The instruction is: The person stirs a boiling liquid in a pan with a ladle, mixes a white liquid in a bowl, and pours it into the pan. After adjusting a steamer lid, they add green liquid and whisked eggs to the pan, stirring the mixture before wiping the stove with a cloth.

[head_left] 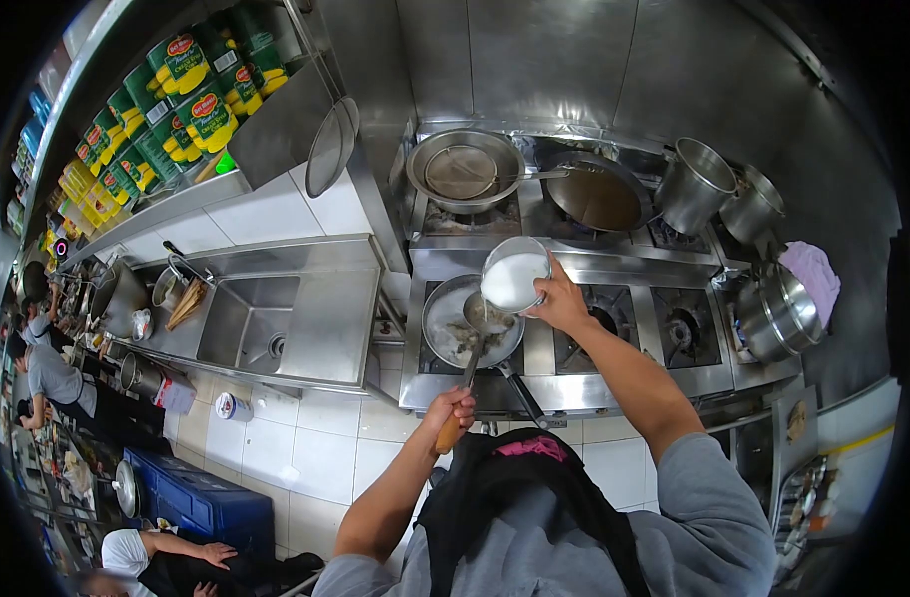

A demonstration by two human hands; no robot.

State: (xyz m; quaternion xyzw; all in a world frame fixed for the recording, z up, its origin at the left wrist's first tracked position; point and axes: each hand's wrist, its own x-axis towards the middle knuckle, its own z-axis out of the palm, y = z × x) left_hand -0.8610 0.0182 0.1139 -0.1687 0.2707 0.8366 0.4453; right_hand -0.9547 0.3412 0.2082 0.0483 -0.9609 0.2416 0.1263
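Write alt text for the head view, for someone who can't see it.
A person's right hand holds a clear bowl of white liquid tilted over a frying pan on a steel stove, while the left hand holds a wooden-handled ladle at the pan. A sink and shelved cans are at left.

The left grip (452, 410) holds a long metal ladle (472, 364) with a brown wooden handle. Its round end shows inside the rim of a round silver pan (427, 339) with a black handle and white liquid in it. The right grip (562, 302) tips a clear round bowl (515, 282) of white liquid over the pan. The pan sits on a shiny metal stove (564, 383). Behind it is a dark round wok (596, 196) with brown liquid. Big green and yellow cans (206, 117) stand at the left.
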